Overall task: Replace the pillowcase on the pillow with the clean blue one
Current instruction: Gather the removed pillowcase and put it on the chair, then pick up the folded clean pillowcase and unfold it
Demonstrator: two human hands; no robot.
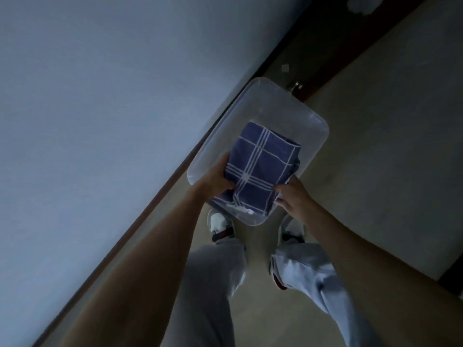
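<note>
Gripping the folded blue checked cloth pillowcase (263, 166) over a clear plastic bin (283, 108), left hand (218, 179) and right hand (292, 194) only begin; swapping remains.

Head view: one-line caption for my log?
Both hands, left hand and right hand, hold folded blue checked pillowcase over clear plastic bin.

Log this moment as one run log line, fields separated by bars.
stage: fetching clean case | left hand: grips folded blue pillowcase | right hand: grips its other side | location: over clear plastic bin | pillow: not in view
</note>
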